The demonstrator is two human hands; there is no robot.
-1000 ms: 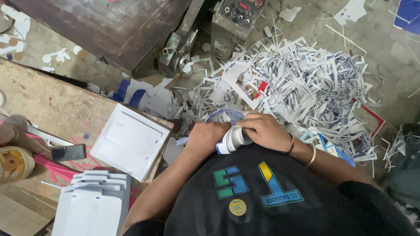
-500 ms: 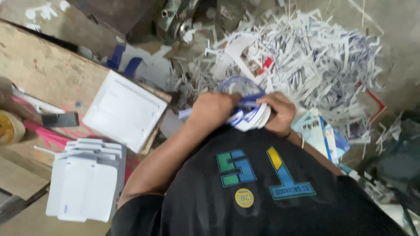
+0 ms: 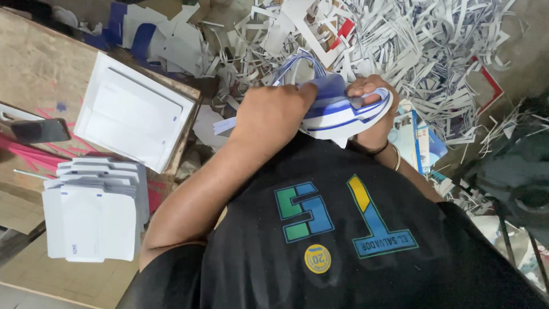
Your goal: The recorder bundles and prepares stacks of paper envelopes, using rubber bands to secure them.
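Observation:
Both my hands grip a bent white card piece with blue stripes [image 3: 337, 114] in front of my chest. My left hand [image 3: 274, 117] clutches its left side, thumb pressed over the top edge. My right hand [image 3: 372, 100] curls around the right end, fingers through the fold; a bracelet and a dark band sit on that wrist. A blue and white looped strip [image 3: 297, 66] sticks up just behind the piece. My black shirt with coloured print fills the lower part of the view.
A large heap of white paper offcuts [image 3: 434, 51] covers the floor ahead. On the wooden table [image 3: 40, 63] at left lie a white sheet stack [image 3: 134, 111], a pile of flat white folded cartons [image 3: 94, 214], and a dark phone [image 3: 41, 130].
The view has shifted closer and to the left. The card piece went from a tight roll at my chest to a wider bent shape held higher between both hands.

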